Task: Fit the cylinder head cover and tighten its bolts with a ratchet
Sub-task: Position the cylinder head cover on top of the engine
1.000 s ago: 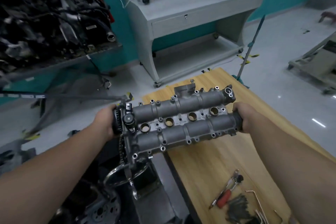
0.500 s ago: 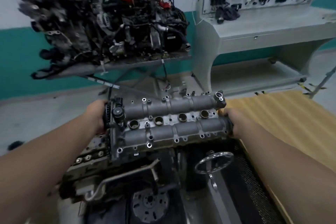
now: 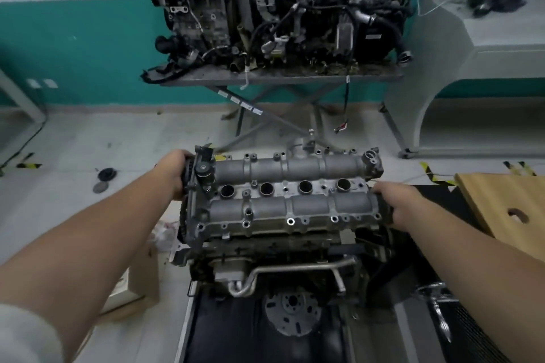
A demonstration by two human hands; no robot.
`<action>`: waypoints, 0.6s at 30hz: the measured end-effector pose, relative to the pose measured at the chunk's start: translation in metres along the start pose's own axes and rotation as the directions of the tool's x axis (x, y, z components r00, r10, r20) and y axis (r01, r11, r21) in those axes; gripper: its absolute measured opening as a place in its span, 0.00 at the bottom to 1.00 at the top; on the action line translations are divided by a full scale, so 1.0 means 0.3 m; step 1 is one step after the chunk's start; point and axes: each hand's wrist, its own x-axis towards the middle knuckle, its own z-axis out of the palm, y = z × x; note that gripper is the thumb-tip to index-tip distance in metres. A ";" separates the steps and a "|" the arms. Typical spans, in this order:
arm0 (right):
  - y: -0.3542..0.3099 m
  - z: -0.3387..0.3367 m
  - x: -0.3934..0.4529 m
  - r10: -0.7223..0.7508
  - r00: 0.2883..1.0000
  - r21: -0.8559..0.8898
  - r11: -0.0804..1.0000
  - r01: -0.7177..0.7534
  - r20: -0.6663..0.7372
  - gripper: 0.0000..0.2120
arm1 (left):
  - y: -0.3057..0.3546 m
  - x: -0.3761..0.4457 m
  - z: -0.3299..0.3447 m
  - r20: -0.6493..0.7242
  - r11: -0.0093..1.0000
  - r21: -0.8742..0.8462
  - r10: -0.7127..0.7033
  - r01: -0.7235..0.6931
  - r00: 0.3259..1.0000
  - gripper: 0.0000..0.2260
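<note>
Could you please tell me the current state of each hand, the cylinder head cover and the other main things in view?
left hand: grips the cover's left end.
right hand: grips the cover's right end.
cylinder head cover: level, held over the engine block; whether seated cannot be told.
engine block: upright beneath the cover.
wooden table: at right, with a hole in its top.

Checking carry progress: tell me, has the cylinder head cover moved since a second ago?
Yes. The cylinder head cover has left the wooden table, carried leftward, and now sits over the engine block.
</note>
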 end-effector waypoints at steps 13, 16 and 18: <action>0.070 0.196 -0.028 0.037 0.998 -0.026 0.999 -0.038 -0.054 0.08 | -0.050 0.238 -0.165 -0.013 0.998 0.010 -0.058 0.058 0.998 0.11; 0.081 0.209 -0.039 0.048 0.998 -0.014 0.999 -0.049 -0.041 0.09 | -0.052 0.246 -0.180 0.003 0.999 0.016 -0.050 0.050 0.999 0.10; 0.091 0.214 -0.043 0.065 0.997 -0.014 0.998 -0.065 -0.040 0.11 | -0.053 0.246 -0.186 0.008 0.999 0.012 -0.051 0.051 0.999 0.10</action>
